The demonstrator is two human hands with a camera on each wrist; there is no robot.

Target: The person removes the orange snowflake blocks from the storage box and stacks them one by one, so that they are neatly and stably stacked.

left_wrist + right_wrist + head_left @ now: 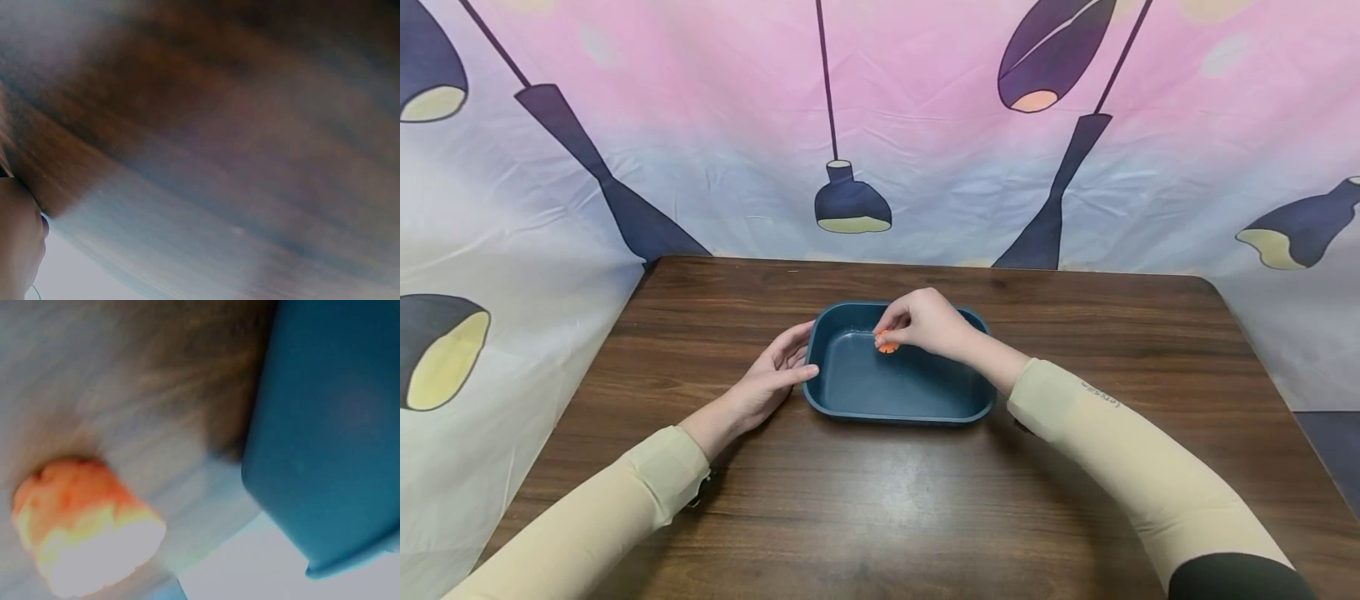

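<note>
A dark blue-green rectangular tray (891,392) with rounded corners and raised walls sits on the table. At its left end, my left hand (767,379) holds the wall, thumb over the rim and fingers along the outside. Above the tray's floor, my right hand (931,323) pinches a small round orange piece (888,347) with a notched edge between thumb and fingertips, which partly cover it. The right wrist view shows the outer wall of the tray (331,425). Only a bit of the left hand (19,240) appears at the left edge of its wrist view.
A dark brown wood-grain table (865,508) carries the tray near its middle. Behind it and to the left hangs a backdrop cloth (745,100) printed with lamps. Low in the right wrist view is a washed-out orange shape (69,494).
</note>
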